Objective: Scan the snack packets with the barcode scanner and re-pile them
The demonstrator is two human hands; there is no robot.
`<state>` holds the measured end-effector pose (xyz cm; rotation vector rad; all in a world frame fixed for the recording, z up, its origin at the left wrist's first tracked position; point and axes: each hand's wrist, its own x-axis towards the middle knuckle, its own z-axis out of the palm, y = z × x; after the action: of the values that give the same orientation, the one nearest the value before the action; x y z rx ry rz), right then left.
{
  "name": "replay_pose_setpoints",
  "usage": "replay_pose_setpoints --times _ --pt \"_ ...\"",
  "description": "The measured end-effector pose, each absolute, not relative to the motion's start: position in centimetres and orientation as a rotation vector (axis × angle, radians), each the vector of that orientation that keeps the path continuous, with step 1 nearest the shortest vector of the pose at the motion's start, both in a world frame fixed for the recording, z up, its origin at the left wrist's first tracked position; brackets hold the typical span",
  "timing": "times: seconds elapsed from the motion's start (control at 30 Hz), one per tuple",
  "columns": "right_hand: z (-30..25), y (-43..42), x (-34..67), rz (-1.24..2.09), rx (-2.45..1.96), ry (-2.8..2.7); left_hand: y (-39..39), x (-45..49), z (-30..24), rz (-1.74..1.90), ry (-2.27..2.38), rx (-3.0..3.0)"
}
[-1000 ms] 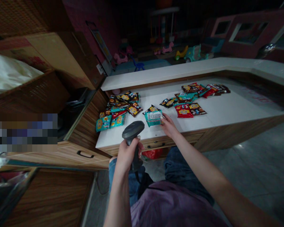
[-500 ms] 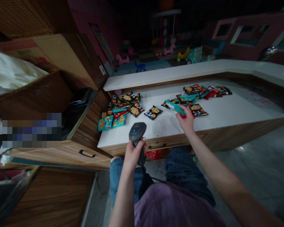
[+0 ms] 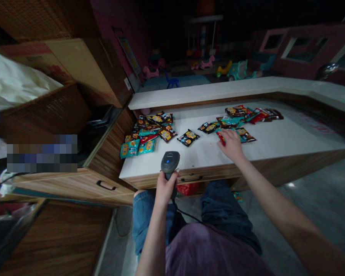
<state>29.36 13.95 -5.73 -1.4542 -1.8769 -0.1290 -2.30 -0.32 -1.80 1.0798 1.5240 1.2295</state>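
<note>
My left hand point(image 3: 166, 188) is wrapped round the handle of a dark grey barcode scanner point(image 3: 170, 163), whose head shows a small blue light above the counter's front edge. Palm down among the snack packets at the right, my right hand point(image 3: 231, 145) has its fingers bent over a red snack packet point(image 3: 222, 138), partly hidden by them. A brown packet point(image 3: 246, 135) lies just right of that hand, and a black and yellow one point(image 3: 208, 127) lies to its upper left. Another black packet point(image 3: 188, 137) lies alone between two groups.
Teal, red, brown and black packets point(image 3: 146, 146) are heaped at the counter's left end; more packets point(image 3: 238, 111) lie behind my right hand. A raised white ledge point(image 3: 207, 93) runs along the back. A wicker basket point(image 3: 43, 111) and cardboard box point(image 3: 83, 69) stand left. The scanner's cable point(image 3: 186, 214) crosses my lap.
My right hand has turned palm down and moved slightly right over the red packet; the teal packet at its fingers no longer shows there. The left hand still holds the scanner, its head tilted differently.
</note>
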Motion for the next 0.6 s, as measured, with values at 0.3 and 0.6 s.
replay_pose_setpoints --times 0.3,0.6 --pt "-6.9 18.1 16.4 0.571 -1.135 -2.002 -1.7 -2.5 -1.2 1.221 1.509 1.070" --pt "-7.8 16.6 17.6 0.782 -1.063 -1.467 -1.8 -2.2 -0.8 1.216 1.512 1.081"
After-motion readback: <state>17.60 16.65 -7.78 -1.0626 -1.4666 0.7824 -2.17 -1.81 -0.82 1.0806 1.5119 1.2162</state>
